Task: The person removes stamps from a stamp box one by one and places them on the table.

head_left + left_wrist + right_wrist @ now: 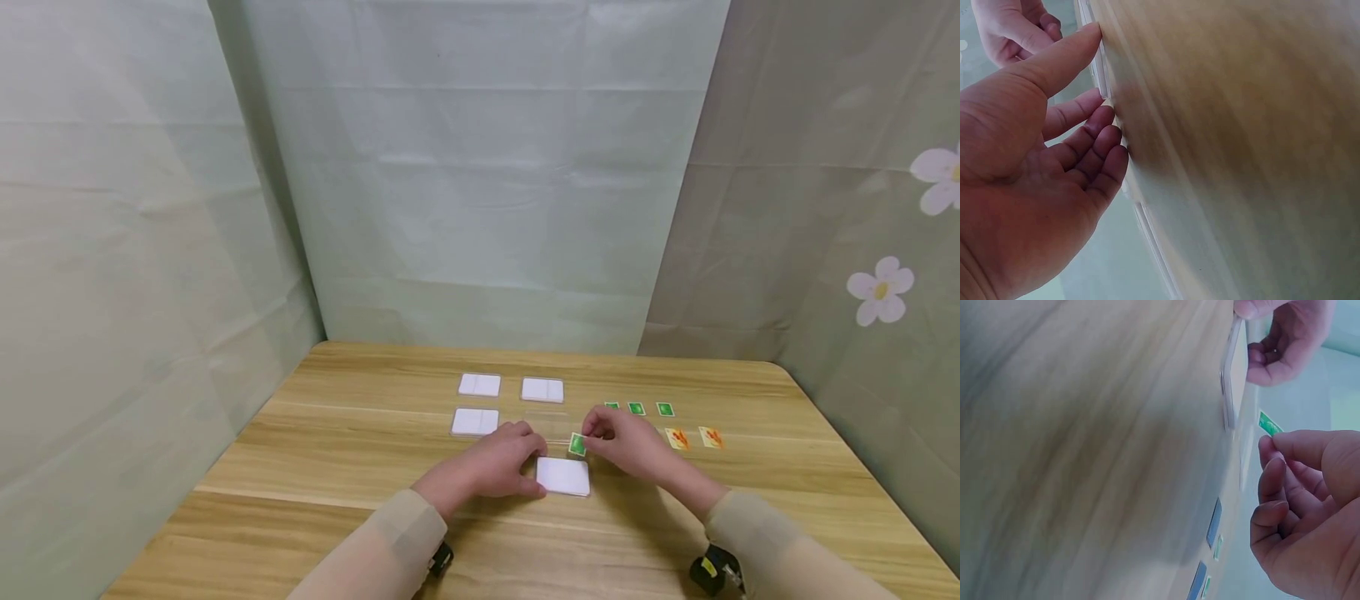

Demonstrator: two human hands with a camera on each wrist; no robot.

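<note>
My right hand (630,440) pinches a small green card with a white border (577,445) between thumb and fingertips, tilted above the table. In the right wrist view the green card (1269,424) sticks out past the fingertips. My left hand (501,462) holds the left end of a white rectangular card stack (564,476), the thumb at its near corner and the index finger at its far corner. Its other fingers are curled beside it in the left wrist view. Just behind the white stack lies a clear flat plastic case (546,423), partly hidden by the hands.
Further white rectangles in clear cases lie behind the left hand: one at back left (480,384), one at back right (542,389), one nearer (475,422). Small green cards (665,409) and orange-patterned cards (711,437) lie in rows on the right. Curtains hang around the table (300,467).
</note>
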